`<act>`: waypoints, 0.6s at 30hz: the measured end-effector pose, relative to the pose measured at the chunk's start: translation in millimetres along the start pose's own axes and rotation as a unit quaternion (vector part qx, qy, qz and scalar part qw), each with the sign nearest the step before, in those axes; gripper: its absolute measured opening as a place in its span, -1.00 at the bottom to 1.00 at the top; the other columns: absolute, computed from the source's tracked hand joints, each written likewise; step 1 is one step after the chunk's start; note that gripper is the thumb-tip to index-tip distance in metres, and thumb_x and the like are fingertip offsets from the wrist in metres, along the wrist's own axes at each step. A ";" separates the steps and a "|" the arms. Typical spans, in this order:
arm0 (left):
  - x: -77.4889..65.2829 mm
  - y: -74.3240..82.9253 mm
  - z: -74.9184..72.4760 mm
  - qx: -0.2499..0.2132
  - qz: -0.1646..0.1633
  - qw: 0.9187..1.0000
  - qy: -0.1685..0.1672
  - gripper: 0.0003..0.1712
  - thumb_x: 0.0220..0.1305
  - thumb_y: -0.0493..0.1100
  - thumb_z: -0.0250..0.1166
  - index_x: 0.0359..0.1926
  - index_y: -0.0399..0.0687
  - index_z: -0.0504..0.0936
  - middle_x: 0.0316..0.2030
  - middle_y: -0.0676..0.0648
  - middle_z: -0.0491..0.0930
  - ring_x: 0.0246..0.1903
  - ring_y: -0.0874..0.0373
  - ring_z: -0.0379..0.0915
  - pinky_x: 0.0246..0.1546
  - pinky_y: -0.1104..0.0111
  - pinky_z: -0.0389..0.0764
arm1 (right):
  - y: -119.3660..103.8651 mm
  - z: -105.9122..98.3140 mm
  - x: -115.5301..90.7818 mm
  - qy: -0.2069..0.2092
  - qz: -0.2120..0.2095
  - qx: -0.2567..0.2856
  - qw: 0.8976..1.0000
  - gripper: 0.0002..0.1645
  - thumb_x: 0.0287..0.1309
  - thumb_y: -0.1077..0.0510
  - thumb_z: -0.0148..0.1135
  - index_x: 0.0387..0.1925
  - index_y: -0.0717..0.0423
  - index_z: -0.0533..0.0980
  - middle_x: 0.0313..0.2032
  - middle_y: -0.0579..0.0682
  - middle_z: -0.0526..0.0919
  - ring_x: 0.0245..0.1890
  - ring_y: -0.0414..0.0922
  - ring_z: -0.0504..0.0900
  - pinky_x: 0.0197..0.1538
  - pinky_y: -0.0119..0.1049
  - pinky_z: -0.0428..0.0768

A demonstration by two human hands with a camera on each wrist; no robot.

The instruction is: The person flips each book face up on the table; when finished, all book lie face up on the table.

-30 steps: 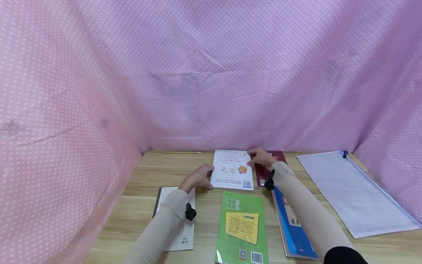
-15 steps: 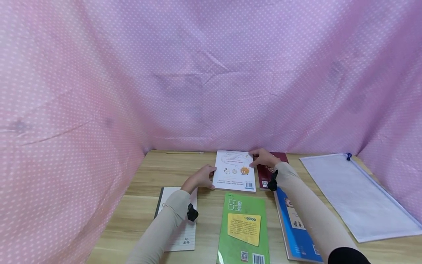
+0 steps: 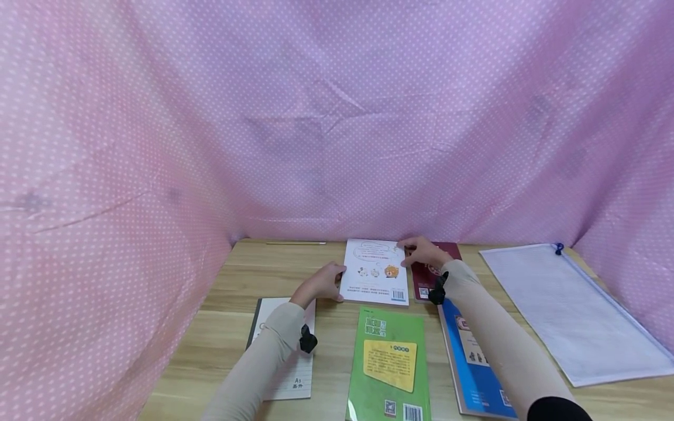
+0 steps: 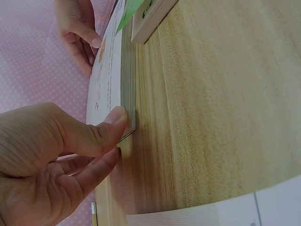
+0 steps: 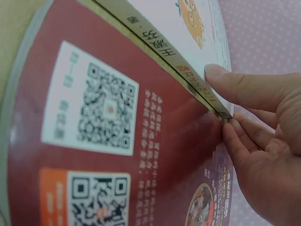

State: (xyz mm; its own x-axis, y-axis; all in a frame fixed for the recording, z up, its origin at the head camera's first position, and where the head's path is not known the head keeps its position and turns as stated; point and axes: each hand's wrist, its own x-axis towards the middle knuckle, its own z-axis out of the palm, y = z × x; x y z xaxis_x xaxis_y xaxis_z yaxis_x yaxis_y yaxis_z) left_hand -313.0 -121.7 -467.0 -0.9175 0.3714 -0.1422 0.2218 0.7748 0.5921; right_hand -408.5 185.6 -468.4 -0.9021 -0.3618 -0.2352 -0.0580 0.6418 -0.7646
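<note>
Head view: two arms in beige sleeves (image 3: 263, 362) extend from the near side across a light wood-grain table (image 3: 221, 327). Closest to the person lies a green paper-covered book (image 3: 388, 365) with a yellow panel and a barcode. To its right, partly beneath the right forearm, is a thick blue-covered book (image 3: 471, 380); to its left, a white A5 notebook with a dark spine (image 3: 295, 374) sits partly hidden by the left forearm. Just beyond the green book, a white rectangular book with an orange cartoon animal (image 3: 374, 272) lies, apparently flat on the wood, between the two hands. The left hand (image 3: 318, 283) pinches its near left corner, thumb on the page edges and fingers curled at the side, as the left wrist view shows. The right hand (image 3: 423, 251) grips the far right corner, its thumb at the spine's upper edge and its fingertips at the spine's end. Just beside that spine, partly under the right hand, is a glossy maroon book (image 3: 423, 279) printed with QR codes. Farther right rests a flat white fabric pouch (image 3: 574, 316) with a blue pull. A thin yellow pencil (image 3: 296, 243) lies along the table's far edge, before a draped pink cloth with white dots (image 3: 337, 146).
</note>
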 end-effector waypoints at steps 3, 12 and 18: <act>0.0 1.0 -0.2 0.002 -0.001 1.000 0.001 -0.02 -0.09 -0.41 0.60 0.39 -0.42 0.38 0.18 -0.29 0.48 0.08 -0.03 0.45 0.30 0.10 0.52 | 0.6 0.7 0.5 0.002 -0.002 0.010 1.000 -0.18 0.15 0.29 0.44 0.44 0.20 0.36 0.48 0.34 0.21 0.43 0.24 0.20 0.53 0.20 0.22; 0.3 4.2 0.7 0.005 -0.004 1.000 0.002 -0.03 -0.09 -0.43 0.60 0.39 -0.42 0.39 0.20 -0.30 0.48 0.10 -0.04 0.45 0.32 0.10 0.51 | 2.1 2.7 -0.9 0.015 -0.004 0.040 0.999 -0.21 0.11 0.35 0.43 0.40 0.16 0.43 0.48 0.32 0.21 0.39 0.21 0.22 0.51 0.18 0.25; 0.8 4.7 1.1 0.004 -0.008 1.000 0.003 -0.03 -0.09 -0.43 0.60 0.39 -0.41 0.39 0.17 -0.28 0.49 0.04 -0.01 0.44 0.29 0.11 0.52 | 2.0 3.9 -2.5 0.021 -0.007 0.055 0.998 -0.25 0.11 0.36 0.42 0.36 0.11 0.47 0.47 0.29 0.25 0.31 0.16 0.29 0.43 0.08 0.36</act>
State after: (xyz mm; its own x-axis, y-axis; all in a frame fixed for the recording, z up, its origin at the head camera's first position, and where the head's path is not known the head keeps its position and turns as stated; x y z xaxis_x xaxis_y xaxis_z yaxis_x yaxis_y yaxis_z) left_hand -312.3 -117.3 -465.2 -0.9231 0.3554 -0.1471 0.2093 0.7850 0.5830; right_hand -404.6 185.2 -471.7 -0.9190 -0.3394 -0.2007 -0.0253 0.5587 -0.8290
